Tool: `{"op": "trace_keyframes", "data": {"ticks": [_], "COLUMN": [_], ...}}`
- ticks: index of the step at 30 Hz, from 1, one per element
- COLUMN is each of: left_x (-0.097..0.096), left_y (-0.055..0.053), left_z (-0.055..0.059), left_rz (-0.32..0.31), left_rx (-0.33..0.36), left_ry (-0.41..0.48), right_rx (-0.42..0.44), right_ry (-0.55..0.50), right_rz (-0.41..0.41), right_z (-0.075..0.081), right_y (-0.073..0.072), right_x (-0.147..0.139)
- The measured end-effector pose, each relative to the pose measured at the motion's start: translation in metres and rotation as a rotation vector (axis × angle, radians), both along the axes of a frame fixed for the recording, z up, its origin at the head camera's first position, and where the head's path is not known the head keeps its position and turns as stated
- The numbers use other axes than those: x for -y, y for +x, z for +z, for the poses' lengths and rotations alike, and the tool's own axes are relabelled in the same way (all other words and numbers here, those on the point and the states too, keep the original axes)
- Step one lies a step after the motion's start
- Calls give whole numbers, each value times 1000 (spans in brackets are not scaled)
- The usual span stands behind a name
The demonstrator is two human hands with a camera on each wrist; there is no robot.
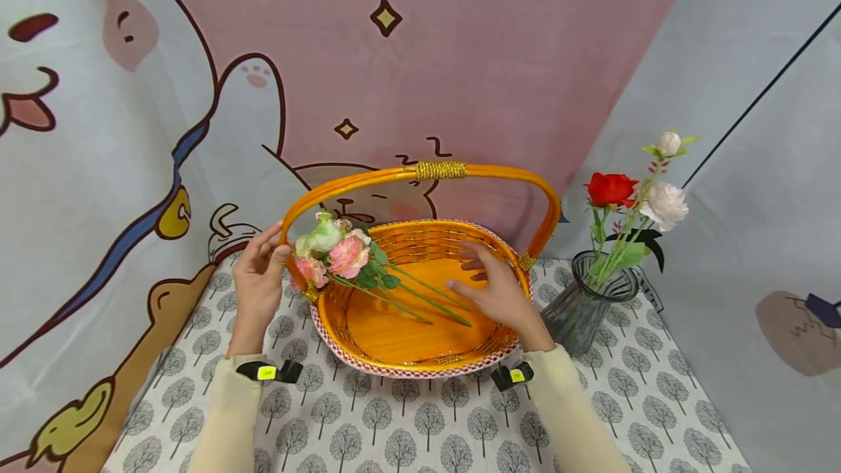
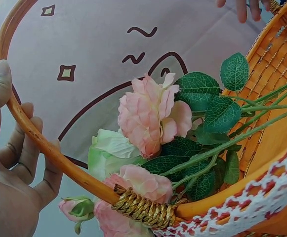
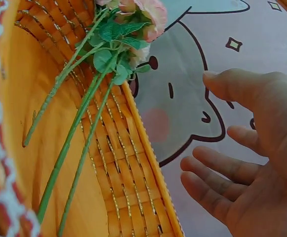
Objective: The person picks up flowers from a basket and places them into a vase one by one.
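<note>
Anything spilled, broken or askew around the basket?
Nothing stands out as spilled or broken. The basket sits upright, its handle looks whole, and the flowers lie with heads bunched at its left end, stems inside: slightly lopsided, but not clearly wrong.

One basket point(image 1: 381, 338), one vase point(image 1: 570, 323), two hands point(image 1: 258, 287) point(image 1: 501, 296); the basket holds three stems point(image 3: 66, 153), as far as overlap allows; the vase, one red bloom point(image 1: 611, 190), two pale blooms point(image 1: 664, 206).

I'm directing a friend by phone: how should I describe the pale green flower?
Find the orange woven basket, then the left foot of its arched orange handle. Among the ruffled pink blooms there, it's the only pale green flower.
</note>
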State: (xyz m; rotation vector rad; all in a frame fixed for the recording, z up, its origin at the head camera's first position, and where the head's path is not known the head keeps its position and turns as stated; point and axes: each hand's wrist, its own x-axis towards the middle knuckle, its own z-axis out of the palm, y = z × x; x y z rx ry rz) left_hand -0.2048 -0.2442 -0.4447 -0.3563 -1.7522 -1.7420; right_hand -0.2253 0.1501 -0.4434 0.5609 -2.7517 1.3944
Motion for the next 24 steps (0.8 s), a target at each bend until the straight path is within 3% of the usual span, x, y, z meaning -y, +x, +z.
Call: {"op": "trace_keyframes", "data": {"ticks": [11, 18, 24], "left_x": [-1, 0, 0], "left_y": [1, 0, 0], "left_z": [1, 0, -1], "left_rz": [-6, -18, -7], "left_rx": [-12, -18, -6], "left_ry": [-6, 10, 5], "right_rx": [109, 191, 227], "right_ry": [32, 30, 31], "right_rz": [72, 126, 124], "right_z": [-5, -18, -32], "right_y": [-19, -34, -47], "right_x": [24, 35, 38]}}
